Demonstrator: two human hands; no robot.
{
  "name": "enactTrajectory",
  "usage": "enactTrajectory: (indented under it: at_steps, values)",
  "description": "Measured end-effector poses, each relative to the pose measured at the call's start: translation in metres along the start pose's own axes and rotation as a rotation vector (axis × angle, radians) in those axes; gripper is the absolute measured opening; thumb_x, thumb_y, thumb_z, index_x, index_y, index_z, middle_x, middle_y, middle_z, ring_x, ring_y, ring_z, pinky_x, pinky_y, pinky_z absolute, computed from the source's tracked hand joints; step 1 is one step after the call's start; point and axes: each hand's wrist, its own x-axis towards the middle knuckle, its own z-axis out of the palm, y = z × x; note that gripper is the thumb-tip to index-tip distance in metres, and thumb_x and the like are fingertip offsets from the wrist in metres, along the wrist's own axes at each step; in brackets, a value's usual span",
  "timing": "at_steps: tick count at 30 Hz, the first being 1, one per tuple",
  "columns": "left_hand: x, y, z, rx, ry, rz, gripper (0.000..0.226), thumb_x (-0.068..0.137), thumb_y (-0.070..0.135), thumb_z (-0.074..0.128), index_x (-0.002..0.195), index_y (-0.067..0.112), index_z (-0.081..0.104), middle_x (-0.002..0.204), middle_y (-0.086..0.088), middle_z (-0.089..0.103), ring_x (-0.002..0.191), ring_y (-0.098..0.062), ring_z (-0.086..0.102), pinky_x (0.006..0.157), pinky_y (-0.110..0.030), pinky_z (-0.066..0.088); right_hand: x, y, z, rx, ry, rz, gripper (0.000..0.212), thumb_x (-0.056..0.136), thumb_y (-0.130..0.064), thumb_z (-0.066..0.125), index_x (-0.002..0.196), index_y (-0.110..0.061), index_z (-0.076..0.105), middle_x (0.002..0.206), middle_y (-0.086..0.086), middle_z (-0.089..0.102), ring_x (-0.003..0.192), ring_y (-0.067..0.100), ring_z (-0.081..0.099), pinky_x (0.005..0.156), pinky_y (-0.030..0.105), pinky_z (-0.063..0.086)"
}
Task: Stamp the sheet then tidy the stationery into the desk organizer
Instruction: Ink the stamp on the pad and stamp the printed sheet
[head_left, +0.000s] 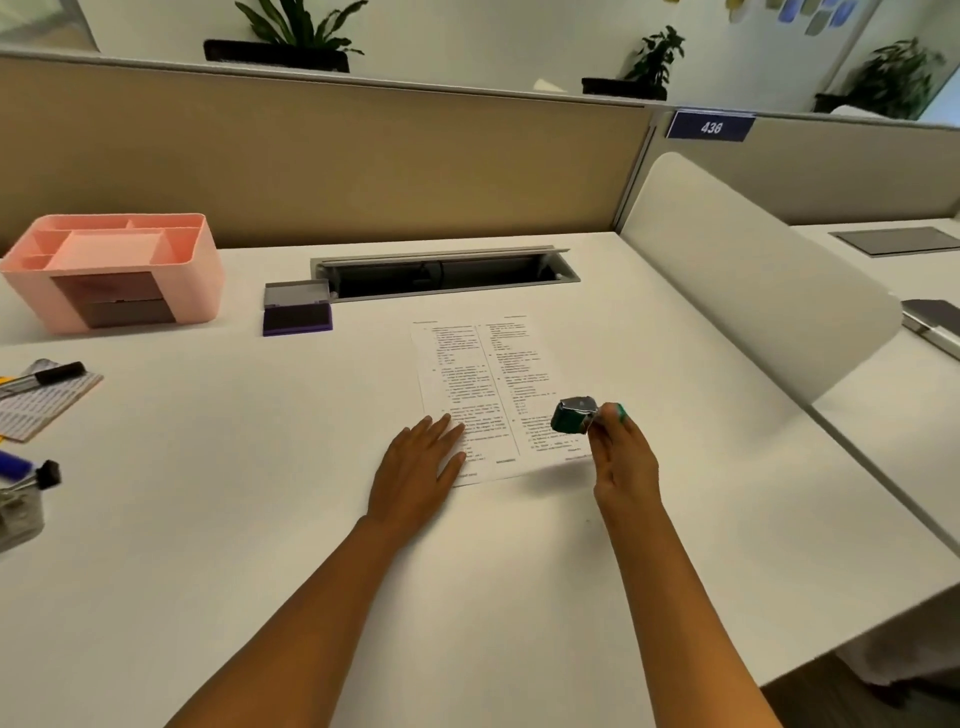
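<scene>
A printed sheet (478, 379) lies on the white desk in the middle of the view. My left hand (418, 470) rests flat on its lower left corner, fingers straight. My right hand (621, 449) grips a green stamp (571, 415) by its handle, tilted just above the sheet's lower right part. An open purple ink pad (297, 314) sits beyond the sheet to the left. The pink desk organizer (111, 267) stands at the far left.
At the left edge lie a black marker (49, 375) on a printed card (44, 405), a blue pen (14, 464) and a binder clip (48, 474). A cable tray slot (447, 270) opens behind the sheet. A white divider (748, 270) bounds the desk on the right.
</scene>
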Motion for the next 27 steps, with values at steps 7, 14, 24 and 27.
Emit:
enactTrajectory:
  at_steps: [7, 14, 24, 27]
  values:
    - [-0.003, 0.005, 0.002, 0.031, 0.030, -0.046, 0.079, 0.077, 0.057, 0.003, 0.140, 0.023, 0.036, 0.150, 0.004, 0.032, 0.142, -0.015, 0.023, 0.116, -0.028, 0.014, 0.007, 0.005, -0.015, -0.299, 0.145, -0.223, 0.030, 0.082, -0.022, 0.070, 0.110, -0.023, 0.063, 0.107, -0.001, 0.064, 0.100, 0.015, 0.063, 0.099, 0.026, 0.042]
    - [-0.002, 0.007, 0.003, 0.042, 0.056, -0.060, 0.074, 0.081, 0.056, 0.008, 0.138, 0.022, 0.039, 0.149, 0.003, 0.034, 0.141, -0.016, 0.026, 0.115, -0.027, 0.016, 0.012, 0.014, -0.018, -0.593, 0.079, -0.539, 0.033, 0.083, -0.012, 0.068, 0.115, -0.016, 0.062, 0.110, 0.001, 0.064, 0.093, 0.013, 0.063, 0.072, 0.000, 0.046]
    - [0.000, 0.007, 0.004, 0.062, 0.083, -0.077, 0.078, 0.079, 0.057, 0.005, 0.140, 0.021, 0.036, 0.150, 0.005, 0.033, 0.142, -0.015, 0.023, 0.115, -0.026, 0.012, 0.028, 0.018, -0.019, -0.909, -0.113, -0.744, 0.036, 0.086, -0.005, 0.062, 0.122, -0.012, 0.059, 0.117, 0.004, 0.061, 0.095, 0.009, 0.058, 0.087, 0.017, 0.045]
    - [0.003, 0.009, 0.006, 0.062, 0.082, -0.077, 0.078, 0.079, 0.057, 0.005, 0.140, 0.020, 0.036, 0.149, 0.005, 0.034, 0.142, -0.015, 0.024, 0.116, -0.028, 0.014, 0.028, 0.019, -0.021, -0.940, -0.123, -0.754, 0.037, 0.087, -0.006, 0.061, 0.124, -0.012, 0.058, 0.119, 0.006, 0.061, 0.095, 0.008, 0.057, 0.086, 0.016, 0.043]
